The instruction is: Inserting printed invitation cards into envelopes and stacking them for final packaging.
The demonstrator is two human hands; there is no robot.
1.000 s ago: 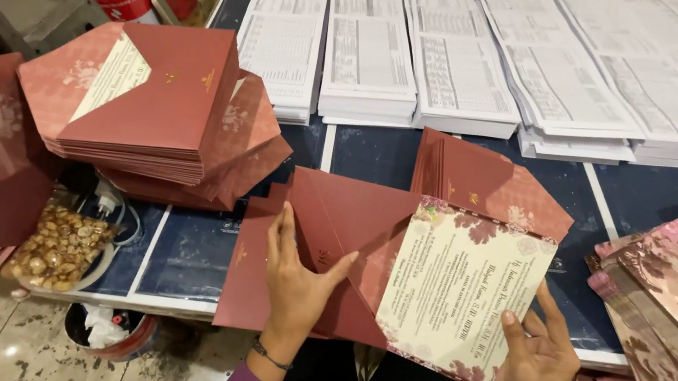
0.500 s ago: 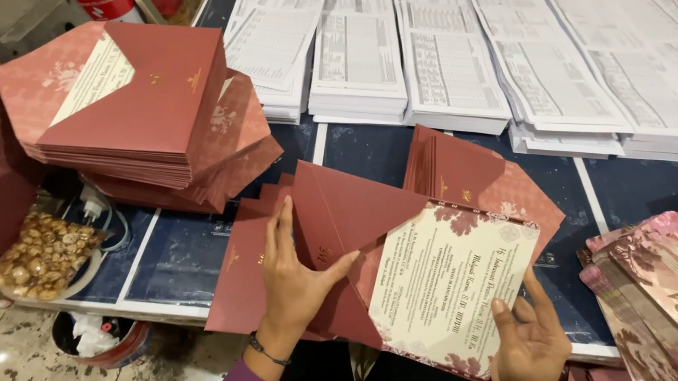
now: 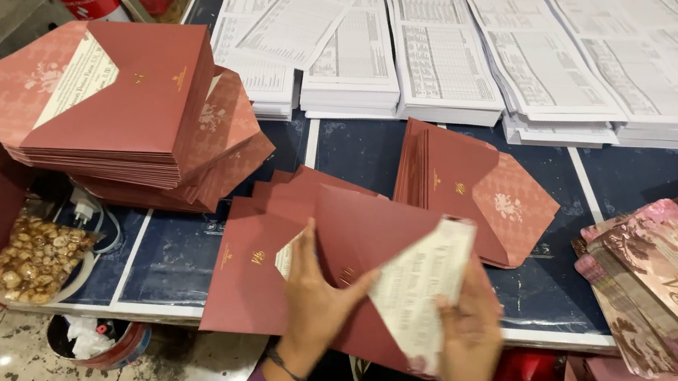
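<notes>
— What have you got in your fingers right now?

— My left hand [image 3: 316, 297] lies flat on a maroon envelope [image 3: 348, 253] at the near edge of the bench [image 3: 362, 146], fingers spread and pressing its open flap down. My right hand [image 3: 473, 335] has a cream printed card [image 3: 423, 284] pinched along its right edge, thumb on top and fingers closed behind it; the card stands tilted, its lower corner going in under the flap.

— How does the card feel to you?

— Light and fairly stiff, I'd judge: thin board that bows a little but would crease if forced. I'd keep hold of it by the edge, away from the print. The envelope is light too, smooth paper that would likely slide, so a flat palm suits it better than a pinch.

— What else is around?

— More maroon envelopes fanned under this one, a tall stack of finished ones [image 3: 114, 108] to the left, another lot leaning [image 3: 470, 190] just behind, white printed sheets [image 3: 462, 50] in piles at the back, pink patterned cards [image 3: 675, 287] to the right, and a bag of nuts [image 3: 37, 260] by the left edge.
</notes>
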